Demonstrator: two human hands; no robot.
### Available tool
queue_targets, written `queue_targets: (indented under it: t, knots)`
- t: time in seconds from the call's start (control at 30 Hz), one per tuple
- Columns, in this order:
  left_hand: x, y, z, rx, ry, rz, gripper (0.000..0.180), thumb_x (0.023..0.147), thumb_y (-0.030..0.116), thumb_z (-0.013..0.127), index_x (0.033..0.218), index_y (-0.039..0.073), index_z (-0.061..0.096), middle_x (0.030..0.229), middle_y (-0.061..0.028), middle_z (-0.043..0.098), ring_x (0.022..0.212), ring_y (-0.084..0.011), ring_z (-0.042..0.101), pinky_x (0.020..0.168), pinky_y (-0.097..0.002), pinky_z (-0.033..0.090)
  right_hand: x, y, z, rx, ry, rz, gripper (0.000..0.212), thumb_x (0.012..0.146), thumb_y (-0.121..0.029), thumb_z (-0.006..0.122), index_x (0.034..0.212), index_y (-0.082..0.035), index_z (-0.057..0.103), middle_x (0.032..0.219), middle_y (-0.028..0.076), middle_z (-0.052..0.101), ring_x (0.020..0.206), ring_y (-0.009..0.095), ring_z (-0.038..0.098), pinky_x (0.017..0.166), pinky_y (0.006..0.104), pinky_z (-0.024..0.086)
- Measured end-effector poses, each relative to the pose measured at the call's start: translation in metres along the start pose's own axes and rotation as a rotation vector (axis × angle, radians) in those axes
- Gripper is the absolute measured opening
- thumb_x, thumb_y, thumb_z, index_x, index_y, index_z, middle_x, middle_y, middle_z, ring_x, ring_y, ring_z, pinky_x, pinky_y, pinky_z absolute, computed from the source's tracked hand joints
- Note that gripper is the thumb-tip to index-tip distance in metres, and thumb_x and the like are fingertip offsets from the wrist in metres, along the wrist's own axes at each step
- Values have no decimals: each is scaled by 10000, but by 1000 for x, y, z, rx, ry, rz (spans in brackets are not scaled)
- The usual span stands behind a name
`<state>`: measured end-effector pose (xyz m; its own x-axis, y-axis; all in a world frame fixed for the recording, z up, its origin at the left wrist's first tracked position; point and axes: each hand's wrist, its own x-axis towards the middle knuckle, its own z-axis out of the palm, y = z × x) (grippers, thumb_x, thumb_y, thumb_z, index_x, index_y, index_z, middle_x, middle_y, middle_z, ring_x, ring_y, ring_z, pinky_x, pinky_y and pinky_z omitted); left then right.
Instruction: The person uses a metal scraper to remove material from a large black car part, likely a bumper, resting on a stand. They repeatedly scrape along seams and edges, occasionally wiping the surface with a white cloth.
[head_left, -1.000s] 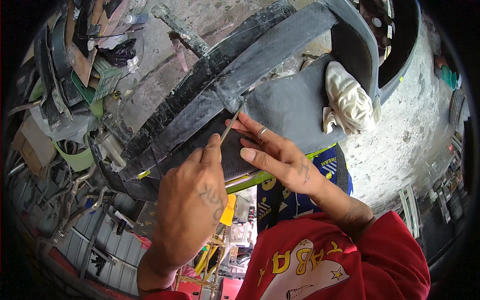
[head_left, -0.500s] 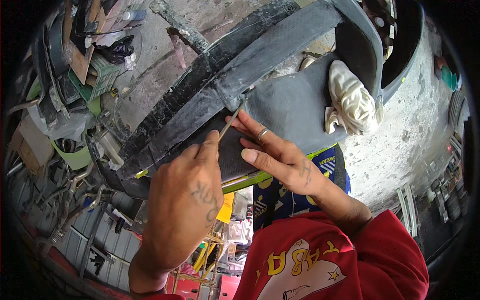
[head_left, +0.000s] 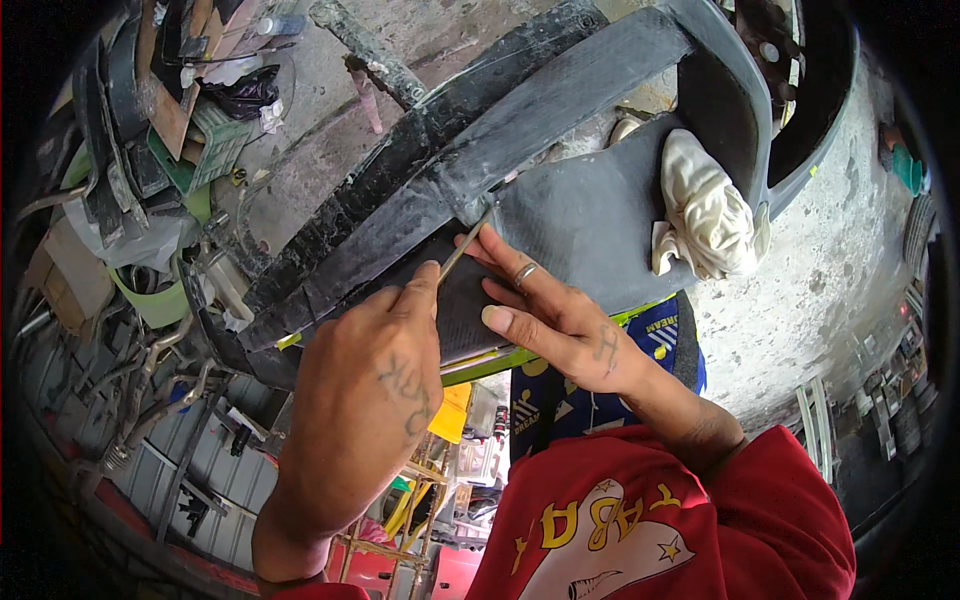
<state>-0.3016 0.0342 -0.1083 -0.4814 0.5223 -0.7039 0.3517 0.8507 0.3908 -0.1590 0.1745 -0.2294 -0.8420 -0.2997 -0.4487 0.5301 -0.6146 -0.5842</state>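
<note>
A grey and black car bumper (head_left: 590,205) lies across the space in front of me, its surface sanded and dusty. My left hand (head_left: 365,385) is closed around a thin metal rod (head_left: 461,252), whose lower end disappears into the fist. The rod's far end rests at a small notch beside a joint in the bumper. My right hand (head_left: 560,325) reaches in from the right, a ring on one finger. Its index and middle fingertips hold the rod between them near its tip, while the thumb stays apart. Whatever shape the rod's tip has is too small to make out.
A crumpled white cloth (head_left: 705,210) lies on the bumper's right side. Scrap panels and a green crate (head_left: 215,145) clutter the concrete floor at far left. Bent metal pipes (head_left: 150,385) lie at the left. A wooden frame (head_left: 420,500) stands below, near my left forearm.
The whole view has shifted slightly. Both hands keep nearly the same hold on the rod, and its tip remains at the notch.
</note>
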Motion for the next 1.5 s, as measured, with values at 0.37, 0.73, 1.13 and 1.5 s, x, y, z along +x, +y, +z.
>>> queue_targets:
  t: [0.37, 0.73, 1.13, 1.5]
  knots:
    - [3, 4, 0, -22, 26, -16, 278, 993, 2, 562, 1229, -117, 648, 932, -270, 708, 830, -438, 708, 744, -485, 562, 0, 1, -1, -3, 10, -11, 734, 1100, -144, 553, 1686, -39, 123, 1712, 163, 289, 1578, 244, 272, 1280, 418, 263]
    - [6, 2, 0, -51, -11, -27, 220, 1022, 13, 554, 1225, -43, 618, 878, -277, 692, 796, -440, 711, 704, -483, 549, 46, -44, -94, -1372, 347, -576, 188, 987, -121, 667, 1106, 16, 713, 969, 157, 695, 918, 372, 653, 891, 437, 470]
    - [6, -10, 9, -203, 101, 59, 255, 963, -26, 600, 1211, -78, 632, 848, -283, 672, 739, -460, 684, 639, -508, 528, 65, -24, -89, -1363, 323, -489, 198, 998, -157, 651, 867, -10, 629, 864, 175, 663, 847, 382, 625, 894, 465, 404]
    - [3, -5, 16, -207, 128, 28, 225, 965, -41, 576, 1176, -88, 639, 760, -256, 660, 639, -419, 673, 591, -498, 511, 65, -23, -90, -1357, 323, -484, 178, 990, -141, 656, 868, -13, 643, 855, 170, 666, 837, 377, 627, 901, 467, 404]
